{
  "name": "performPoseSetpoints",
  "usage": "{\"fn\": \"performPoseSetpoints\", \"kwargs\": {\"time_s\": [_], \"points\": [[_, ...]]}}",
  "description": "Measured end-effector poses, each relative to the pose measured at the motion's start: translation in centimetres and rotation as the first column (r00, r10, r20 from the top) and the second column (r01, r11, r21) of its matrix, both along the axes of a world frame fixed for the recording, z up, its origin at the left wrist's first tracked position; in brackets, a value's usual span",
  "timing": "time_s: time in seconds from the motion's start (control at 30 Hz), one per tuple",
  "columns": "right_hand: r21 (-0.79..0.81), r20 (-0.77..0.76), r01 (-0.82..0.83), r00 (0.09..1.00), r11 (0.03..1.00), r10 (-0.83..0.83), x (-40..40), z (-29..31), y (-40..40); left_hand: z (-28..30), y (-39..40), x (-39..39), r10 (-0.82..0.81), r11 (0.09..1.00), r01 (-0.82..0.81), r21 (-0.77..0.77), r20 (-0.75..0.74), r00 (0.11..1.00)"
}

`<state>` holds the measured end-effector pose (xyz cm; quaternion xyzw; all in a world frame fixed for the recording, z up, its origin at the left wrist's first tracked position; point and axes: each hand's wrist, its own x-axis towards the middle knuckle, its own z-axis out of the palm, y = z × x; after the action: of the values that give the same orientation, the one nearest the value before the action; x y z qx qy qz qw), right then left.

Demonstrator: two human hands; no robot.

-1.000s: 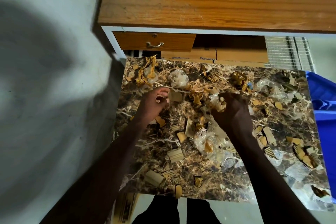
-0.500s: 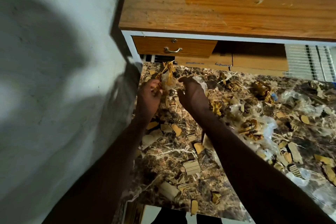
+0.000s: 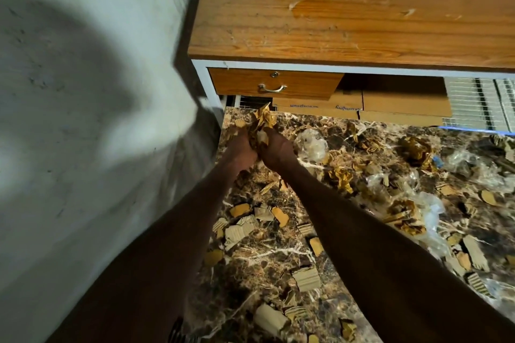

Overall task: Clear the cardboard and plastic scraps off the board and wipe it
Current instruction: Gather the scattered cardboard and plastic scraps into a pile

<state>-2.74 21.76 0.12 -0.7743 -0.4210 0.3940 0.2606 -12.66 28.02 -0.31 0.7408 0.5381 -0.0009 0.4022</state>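
At far left corner of brown marbled board [image 3: 267, 267]: left hand [image 3: 242, 152] and right hand [image 3: 277, 149] each grip crumpled gold foil wad [image 3: 263, 121]. Best compress wad, lift clear, sweep cardboard pieces [image 3: 306, 278] after.

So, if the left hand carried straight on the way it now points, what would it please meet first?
Probably the brown cardboard boxes under the wooden desk. The left hand points toward the far edge of the marble-patterned board, holding a crumpled gold scrap with the right hand; depth is unclear.

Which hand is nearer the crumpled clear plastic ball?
Right. The right hand sits just left of the clear plastic ball; the left hand lies farther left, beyond it.
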Motion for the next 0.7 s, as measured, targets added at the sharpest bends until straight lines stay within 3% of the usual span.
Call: {"fn": "performPoseSetpoints", "kwargs": {"time_s": [0.2,0.3,0.53,0.7], "points": [[0.129,-0.039,0.083,0.996,0.988,-0.079,0.8,1.6,-2.3,0.8,-1.5,-0.3,0.196,0.962,-0.168,-0.217,0.111,0.974],[0.181,-0.093,0.152,0.986,0.972,-0.137,2.3,3.6,-4.9,2.8,-2.9,0.6,0.228,0.953,-0.176,-0.247,0.204,0.952],[0.267,-0.115,0.272,0.961,0.924,-0.250,7.9,9.4,-13.7,8.1,-8.7,4.4,0.016,0.988,0.039,-0.152,0.342,0.940],[0.250,-0.083,0.268,0.963,0.930,-0.256,12.7,12.3,-21.8,10.9,-14.4,8.0,-0.066,0.936,0.204,-0.287,0.426,0.902]]}}
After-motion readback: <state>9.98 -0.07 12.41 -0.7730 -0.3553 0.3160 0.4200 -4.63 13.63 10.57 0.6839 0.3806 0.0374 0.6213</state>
